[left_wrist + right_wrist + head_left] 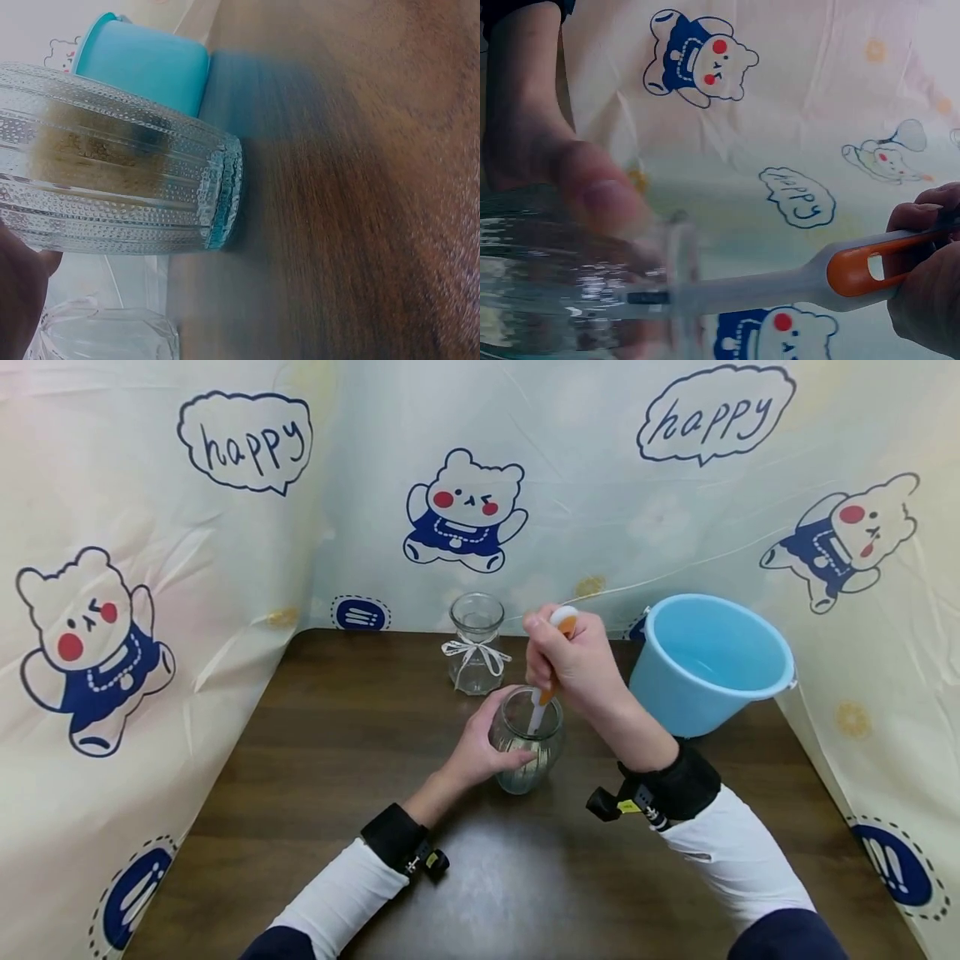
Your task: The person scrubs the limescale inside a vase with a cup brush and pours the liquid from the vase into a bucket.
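A ribbed clear glass jar (pixel 525 772) stands on the table, and my left hand (pixel 487 743) grips it round its side. From above, my right hand (pixel 570 652) holds the orange-and-white handle (pixel 855 271) of a bottle brush, fingers curled round it. The brush's white shaft (pixel 537 718) passes down through the jar's mouth. Through the textured glass in the left wrist view, the blurred tan brush head (pixel 97 154) shows inside the jar. In the right wrist view the left thumb (pixel 607 199) lies against the glass near the rim.
Just behind the jar stands a second glass jar (pixel 477 647) with a white bow round its neck. To the right is a light blue bucket (pixel 678 685). A printed cloth (pixel 360 510) hangs behind and beside the brown wooden table (pixel 315 760).
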Available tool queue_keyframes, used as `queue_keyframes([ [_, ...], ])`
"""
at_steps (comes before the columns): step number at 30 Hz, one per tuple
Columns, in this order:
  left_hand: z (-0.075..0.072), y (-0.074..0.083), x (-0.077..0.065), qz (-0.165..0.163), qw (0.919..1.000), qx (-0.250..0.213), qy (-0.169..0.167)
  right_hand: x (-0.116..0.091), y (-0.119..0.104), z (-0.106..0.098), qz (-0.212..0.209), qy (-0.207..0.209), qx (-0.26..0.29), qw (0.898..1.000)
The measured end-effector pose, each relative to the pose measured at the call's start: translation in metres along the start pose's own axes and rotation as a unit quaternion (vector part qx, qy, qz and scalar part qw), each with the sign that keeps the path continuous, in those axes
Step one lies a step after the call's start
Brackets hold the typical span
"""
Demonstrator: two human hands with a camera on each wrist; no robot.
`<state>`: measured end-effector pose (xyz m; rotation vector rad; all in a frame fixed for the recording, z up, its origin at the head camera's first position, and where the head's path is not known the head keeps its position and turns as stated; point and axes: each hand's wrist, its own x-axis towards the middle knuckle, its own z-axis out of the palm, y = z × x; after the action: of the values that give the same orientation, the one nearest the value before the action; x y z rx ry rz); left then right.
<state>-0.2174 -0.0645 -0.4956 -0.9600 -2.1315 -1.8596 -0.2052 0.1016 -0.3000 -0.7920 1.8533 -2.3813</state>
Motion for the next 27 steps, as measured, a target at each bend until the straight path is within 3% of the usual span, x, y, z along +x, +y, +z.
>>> queue_keyframes([
  [8,-0.002,0.001,0.002,-0.011,0.9997,0.020,-0.003,0.013,-0.047,-0.001,-0.079,0.008,0.009,0.997],
  [17,0.000,-0.002,0.002,-0.006,0.9996,0.026,-0.008,0.019,-0.019,0.000,0.031,-0.021,-0.069,0.997],
  [24,0.001,0.000,0.003,0.001,0.9995,0.030,-0.005,0.021,-0.051,0.002,-0.011,-0.033,-0.074,0.997],
  [27,-0.001,0.014,0.004,0.012,0.9997,0.022,-0.005,0.018,-0.053,0.003,-0.033,-0.042,-0.133,0.990],
])
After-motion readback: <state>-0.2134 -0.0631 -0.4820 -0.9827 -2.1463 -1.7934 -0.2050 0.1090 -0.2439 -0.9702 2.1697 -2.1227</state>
